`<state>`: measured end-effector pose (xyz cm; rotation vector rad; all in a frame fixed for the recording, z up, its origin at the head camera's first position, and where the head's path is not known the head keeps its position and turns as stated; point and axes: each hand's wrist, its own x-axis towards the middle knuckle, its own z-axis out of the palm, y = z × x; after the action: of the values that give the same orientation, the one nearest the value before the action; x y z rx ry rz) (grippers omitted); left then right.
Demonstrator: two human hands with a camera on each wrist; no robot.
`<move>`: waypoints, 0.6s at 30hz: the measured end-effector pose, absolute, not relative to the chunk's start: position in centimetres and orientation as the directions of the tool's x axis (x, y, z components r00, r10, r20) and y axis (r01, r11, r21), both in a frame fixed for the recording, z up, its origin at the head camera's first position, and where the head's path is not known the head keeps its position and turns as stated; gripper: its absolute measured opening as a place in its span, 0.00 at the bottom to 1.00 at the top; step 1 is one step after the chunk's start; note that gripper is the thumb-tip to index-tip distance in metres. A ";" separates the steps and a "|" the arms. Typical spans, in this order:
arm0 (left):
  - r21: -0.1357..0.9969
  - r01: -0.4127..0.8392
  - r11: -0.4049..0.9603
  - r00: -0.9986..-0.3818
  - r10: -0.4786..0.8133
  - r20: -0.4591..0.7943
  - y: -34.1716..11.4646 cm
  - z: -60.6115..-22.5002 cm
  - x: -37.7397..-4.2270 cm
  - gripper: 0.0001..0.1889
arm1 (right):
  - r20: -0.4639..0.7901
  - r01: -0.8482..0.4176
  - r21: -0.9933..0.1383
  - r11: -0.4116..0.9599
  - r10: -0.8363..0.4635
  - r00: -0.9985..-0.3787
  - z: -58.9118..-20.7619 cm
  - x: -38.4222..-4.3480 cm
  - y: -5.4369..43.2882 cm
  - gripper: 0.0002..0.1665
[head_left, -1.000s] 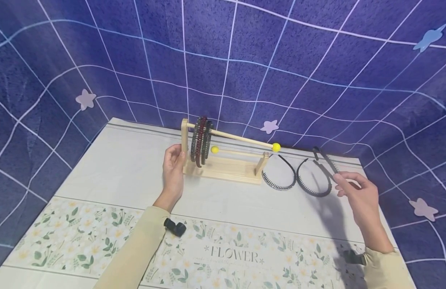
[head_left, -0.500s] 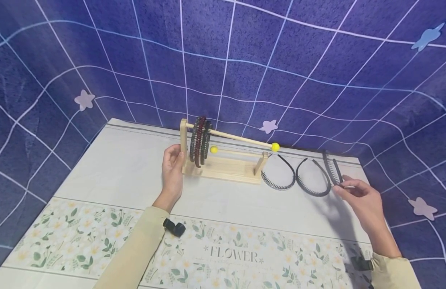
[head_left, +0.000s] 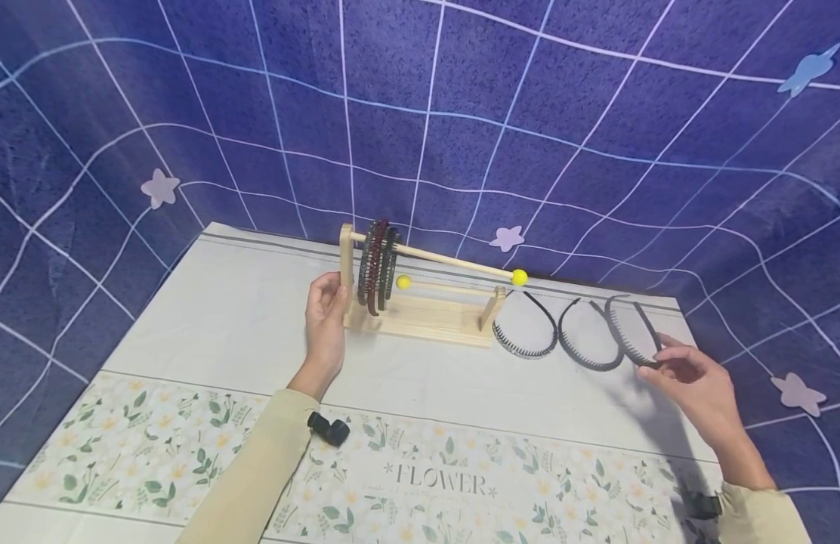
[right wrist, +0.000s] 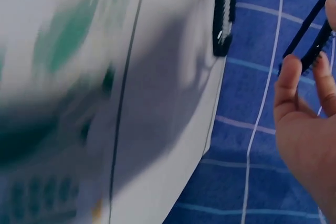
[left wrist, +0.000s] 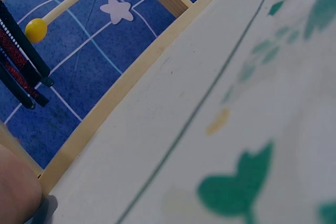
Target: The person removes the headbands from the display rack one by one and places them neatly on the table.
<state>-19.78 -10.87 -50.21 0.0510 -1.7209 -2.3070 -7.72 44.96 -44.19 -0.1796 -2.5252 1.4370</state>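
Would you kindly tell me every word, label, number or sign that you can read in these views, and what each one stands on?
"FLOWER": printed on the tablecloth, with a small flower-like mark at each end.
Smaller line beneath it, also on the tablecloth: too small and faint to read.
No lettering or numbers can be made out on the wooden stand or the held headband.

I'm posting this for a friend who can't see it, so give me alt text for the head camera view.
A person's right hand holds a dark toothed headband beside two more headbands lying on a white tabletop. The left hand grips the end of a wooden stand, where several headbands, one dark red, hang on the upper rod.
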 end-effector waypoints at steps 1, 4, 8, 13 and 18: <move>0.945 0.190 -0.267 -0.964 -0.231 0.128 -10.8 -50.2 -19.8 0.12 | 0.145 -0.024 -0.870 0.493 0.208 -0.967 -44.2 -7.6 45.3 0.13; 0.947 0.187 -0.261 -0.965 -0.228 0.128 -10.8 -50.1 -19.7 0.12 | 0.150 -0.058 -0.899 0.435 0.181 -0.972 -44.5 -7.5 46.4 0.15; 0.952 0.177 -0.250 -0.968 -0.221 0.122 -10.9 -50.2 -19.8 0.12 | 0.162 -0.074 -0.885 0.461 0.154 -0.975 -45.1 -7.6 47.9 0.16; 0.948 0.178 -0.262 -0.967 -0.226 0.119 -10.9 -50.1 -19.7 0.12 | 0.180 -0.062 -0.813 0.579 0.149 -0.972 -45.7 -7.8 49.8 0.17; 0.950 0.172 -0.259 -0.968 -0.225 0.114 -10.8 -50.0 -19.6 0.12 | 0.148 -0.019 -0.794 0.608 0.163 -0.975 -45.8 -7.8 51.1 0.17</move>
<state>-19.57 -10.85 -50.01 0.0638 -1.7357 -2.3108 -7.82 51.15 -45.78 -0.1194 -2.6275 1.3013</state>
